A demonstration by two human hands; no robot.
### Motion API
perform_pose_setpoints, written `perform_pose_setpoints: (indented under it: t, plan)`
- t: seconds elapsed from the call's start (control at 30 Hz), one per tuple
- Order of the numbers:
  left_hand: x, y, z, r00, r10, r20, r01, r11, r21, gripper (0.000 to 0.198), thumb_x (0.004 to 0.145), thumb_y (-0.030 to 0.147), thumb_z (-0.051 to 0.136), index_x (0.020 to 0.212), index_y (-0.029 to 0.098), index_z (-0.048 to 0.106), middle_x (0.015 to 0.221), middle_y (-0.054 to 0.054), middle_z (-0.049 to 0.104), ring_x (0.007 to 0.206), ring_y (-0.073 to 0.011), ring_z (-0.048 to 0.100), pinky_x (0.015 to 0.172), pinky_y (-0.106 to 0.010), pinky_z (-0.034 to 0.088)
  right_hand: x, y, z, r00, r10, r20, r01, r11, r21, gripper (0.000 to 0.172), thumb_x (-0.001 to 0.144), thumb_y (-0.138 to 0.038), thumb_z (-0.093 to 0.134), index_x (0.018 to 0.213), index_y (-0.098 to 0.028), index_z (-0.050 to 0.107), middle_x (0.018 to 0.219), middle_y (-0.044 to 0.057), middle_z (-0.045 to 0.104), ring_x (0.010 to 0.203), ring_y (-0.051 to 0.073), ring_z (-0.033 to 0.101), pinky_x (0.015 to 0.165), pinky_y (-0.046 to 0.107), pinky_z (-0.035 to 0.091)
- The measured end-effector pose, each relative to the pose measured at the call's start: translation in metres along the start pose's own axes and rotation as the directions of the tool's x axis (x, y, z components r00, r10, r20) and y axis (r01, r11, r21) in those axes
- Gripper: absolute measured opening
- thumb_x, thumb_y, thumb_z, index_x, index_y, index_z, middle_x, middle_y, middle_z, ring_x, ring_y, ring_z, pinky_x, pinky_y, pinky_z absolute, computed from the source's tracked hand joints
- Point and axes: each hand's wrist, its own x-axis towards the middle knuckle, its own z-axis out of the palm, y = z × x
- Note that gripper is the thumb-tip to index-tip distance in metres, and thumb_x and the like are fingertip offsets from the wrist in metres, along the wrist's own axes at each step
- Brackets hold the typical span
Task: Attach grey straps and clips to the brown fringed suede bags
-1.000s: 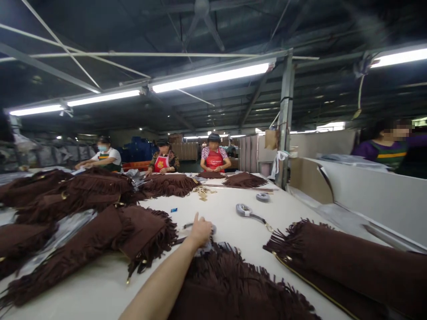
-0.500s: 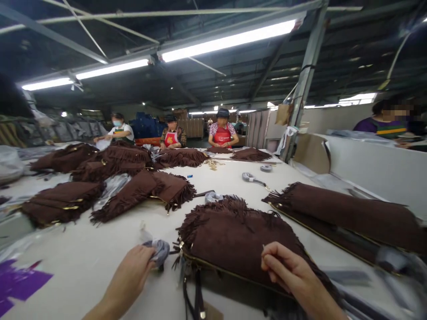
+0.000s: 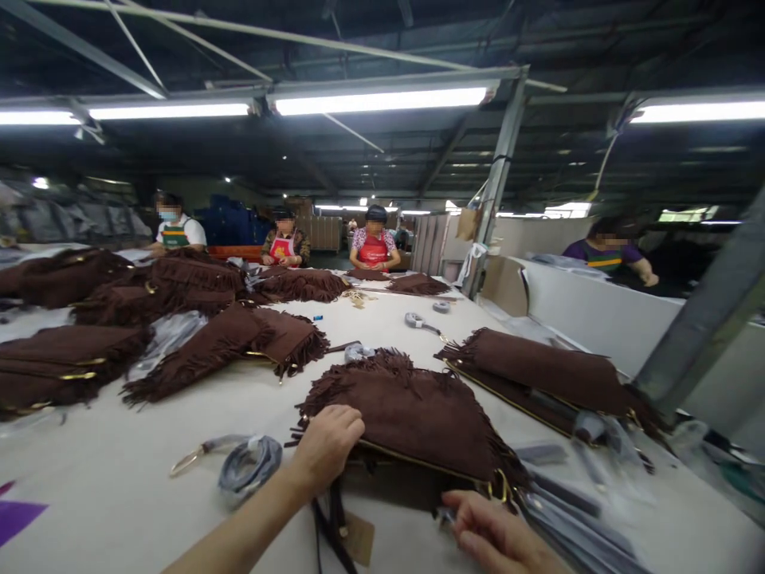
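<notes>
A dark brown fringed bag with a gold zipper edge lies flat on the table in front of me. My left hand is closed on its near left edge, the fingertips hidden behind the knuckles. By the near right corner, my right hand has its fingers bent, with a small shiny piece at the fingertips that I cannot make out. A gold ring shows just beyond it. Left of the bag lies a coiled strap in grey wrapping with a gold clip. A cardboard tag hangs below the bag.
More brown fringed bags lie at left and right. Wrapped straps lie at the near right, and another coil sits farther back. A metal post rises at right. Several co-workers sit across the table.
My left hand has let go of the wrapped strap coil and moved right onto the bag's edge. My right hand has dropped to the bag's near right corner. The view has turned right.
</notes>
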Motion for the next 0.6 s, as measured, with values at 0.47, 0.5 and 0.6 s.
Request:
perform_pose_setpoints:
  t: [0.47,0.5,0.6]
  plan:
    - [0.036,-0.005,-0.050,0.982,-0.179,-0.060,0.170,0.977,-0.129,0.018,0.094,0.020,0.046,0.088,0.022,0.063,0.094,-0.002,0.067,0.090,-0.0190,0.060,0.079,-0.028,0.044,0.046,-0.047,0.001,0.941,-0.227,-0.250,0.187,0.966,-0.176,0.029,0.099,-0.041,0.034,0.079,-0.024,0.046,0.078,0.000,0.051,0.077,0.019,0.050,0.073,0.030,0.042]
    - [0.033,-0.001,-0.050,0.983,-0.154,-0.100,0.145,0.985,-0.092,0.018,0.094,0.020,0.045,0.090,0.021,0.063,0.096,-0.004,0.066,0.092,-0.0202,0.059,0.081,-0.029,0.044,0.049,-0.047,-0.007,0.945,-0.198,-0.260,0.174,0.978,-0.114,0.031,0.099,-0.045,0.035,0.079,-0.024,0.045,0.074,-0.002,0.045,0.072,0.018,0.046,0.068,0.029,0.040]
    - [0.024,0.025,-0.044,0.984,0.052,-0.171,-0.055,0.998,-0.017,0.021,0.094,0.018,0.041,0.091,0.019,0.062,0.097,-0.008,0.063,0.092,-0.0222,0.056,0.084,-0.033,0.045,0.054,-0.051,-0.027,0.968,-0.179,-0.176,0.191,0.980,0.053,0.034,0.098,-0.051,0.039,0.080,-0.023,0.045,0.073,-0.004,0.039,0.071,0.016,0.039,0.065,0.028,0.035]
